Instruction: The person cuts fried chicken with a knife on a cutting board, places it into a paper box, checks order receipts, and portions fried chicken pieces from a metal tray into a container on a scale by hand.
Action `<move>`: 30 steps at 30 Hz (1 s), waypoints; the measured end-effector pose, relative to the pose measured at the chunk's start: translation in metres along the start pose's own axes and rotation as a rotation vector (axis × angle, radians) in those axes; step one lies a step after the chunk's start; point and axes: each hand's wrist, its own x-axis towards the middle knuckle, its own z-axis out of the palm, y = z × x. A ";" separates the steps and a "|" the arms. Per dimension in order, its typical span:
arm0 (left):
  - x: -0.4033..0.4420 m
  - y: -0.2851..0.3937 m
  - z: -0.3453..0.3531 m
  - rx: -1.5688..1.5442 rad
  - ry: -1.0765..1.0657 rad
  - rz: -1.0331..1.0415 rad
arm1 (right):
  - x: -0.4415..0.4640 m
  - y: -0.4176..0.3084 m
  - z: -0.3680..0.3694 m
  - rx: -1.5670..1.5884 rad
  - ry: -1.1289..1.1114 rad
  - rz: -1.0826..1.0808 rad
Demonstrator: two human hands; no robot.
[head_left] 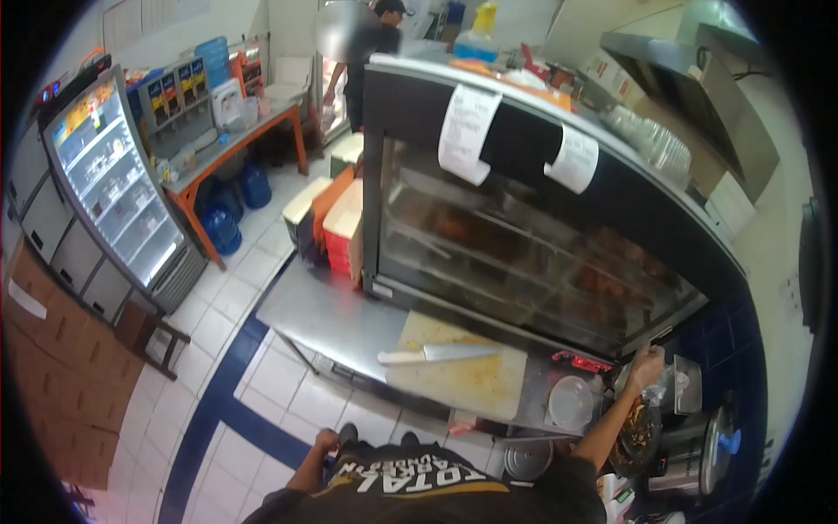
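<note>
My right hand [646,368] is stretched out to the lower right corner of a glass-fronted food display cabinet [541,240], its fingers closed close to the door's edge. What they grip is too small to make out. Clear plastic [661,386] lies just below that hand, beside a dark pan of chopped food [635,441]. Down at my side, my left hand [326,440] is loosely curled with nothing visible in it. On the steel counter, a knife with a pale handle [436,354] rests across a stained cutting board [497,389].
A round clear tub [570,403] stands right of the board, and a steel pot [685,454] farther right. Boxes [343,223] stack at the counter's left end. A drinks fridge [118,179] and an orange-legged table [240,140] line the left. Another person [371,57] stands behind.
</note>
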 end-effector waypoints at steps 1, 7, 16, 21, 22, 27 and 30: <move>0.011 0.012 -0.014 0.253 -0.074 0.061 | -0.016 -0.004 0.003 0.169 0.000 -0.063; -0.056 0.154 0.001 0.132 -0.212 0.926 | -0.250 -0.092 0.003 1.418 -0.722 0.590; -0.228 0.238 0.029 0.420 -0.458 1.692 | -0.467 -0.134 -0.078 1.755 -0.998 0.996; -0.271 0.197 0.012 0.456 -0.711 1.782 | -0.490 -0.121 -0.172 1.426 -0.731 1.167; -0.280 0.184 0.013 0.490 -0.747 1.832 | -0.502 -0.110 -0.183 1.441 -0.798 1.164; -0.296 0.132 0.007 0.680 -1.022 1.876 | -0.570 -0.061 -0.243 1.395 -0.814 1.315; -0.274 0.139 -0.005 0.715 -0.895 1.812 | -0.634 -0.012 -0.289 1.379 -0.690 1.378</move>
